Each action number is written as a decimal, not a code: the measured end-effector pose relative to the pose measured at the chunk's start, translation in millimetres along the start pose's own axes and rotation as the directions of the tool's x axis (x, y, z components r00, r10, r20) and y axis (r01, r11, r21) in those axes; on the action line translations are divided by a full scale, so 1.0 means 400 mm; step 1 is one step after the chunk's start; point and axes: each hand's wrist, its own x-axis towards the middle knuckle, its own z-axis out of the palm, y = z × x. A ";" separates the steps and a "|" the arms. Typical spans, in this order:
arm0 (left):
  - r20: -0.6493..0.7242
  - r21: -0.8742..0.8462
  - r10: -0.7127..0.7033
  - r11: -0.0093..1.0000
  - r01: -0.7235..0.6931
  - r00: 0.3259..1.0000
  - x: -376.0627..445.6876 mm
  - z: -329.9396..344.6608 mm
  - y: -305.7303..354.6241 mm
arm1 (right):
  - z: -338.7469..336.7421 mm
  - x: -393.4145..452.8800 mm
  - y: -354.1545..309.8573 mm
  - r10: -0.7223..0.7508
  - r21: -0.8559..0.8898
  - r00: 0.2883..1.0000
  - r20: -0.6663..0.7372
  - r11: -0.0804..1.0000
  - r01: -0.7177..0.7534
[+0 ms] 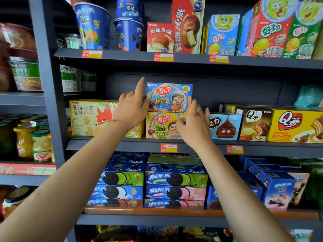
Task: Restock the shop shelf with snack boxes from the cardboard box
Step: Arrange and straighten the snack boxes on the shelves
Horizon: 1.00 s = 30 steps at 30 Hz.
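Blue 蘑古力 box (169, 97) atop yellow 蘑古力 box (162, 125); left hand (133, 106), right hand (194, 123) grip released.

Bright, even light; blurred, bowed edges

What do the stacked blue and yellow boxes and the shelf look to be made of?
Blue box and yellow box: printed paperboard by the look, slightly glossy, with sharp folded edges and flat faces. Shelf: probably painted metal, matte dark grey, with a thin straight front lip carrying price tags; the coating cannot be told for sure.
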 end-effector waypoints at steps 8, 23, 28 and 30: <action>-0.007 -0.040 0.003 0.999 -0.003 1.000 -0.007 0.003 -0.010 | -0.010 -0.016 -0.019 -0.021 0.003 0.999 -0.032 1.000 0.021; 0.201 0.320 -0.023 0.947 -0.043 0.979 -0.044 -0.034 -0.021 | 0.035 -0.048 -0.049 0.309 0.628 0.912 0.270 0.661 -0.410; 0.228 0.377 -0.036 0.925 -0.053 0.973 -0.046 -0.035 -0.023 | 0.041 -0.018 -0.034 0.298 0.611 0.910 0.287 0.675 -0.414; 0.236 0.385 -0.032 0.921 -0.064 0.971 -0.046 -0.038 -0.023 | 0.039 -0.013 -0.038 0.296 0.605 0.909 0.294 0.678 -0.417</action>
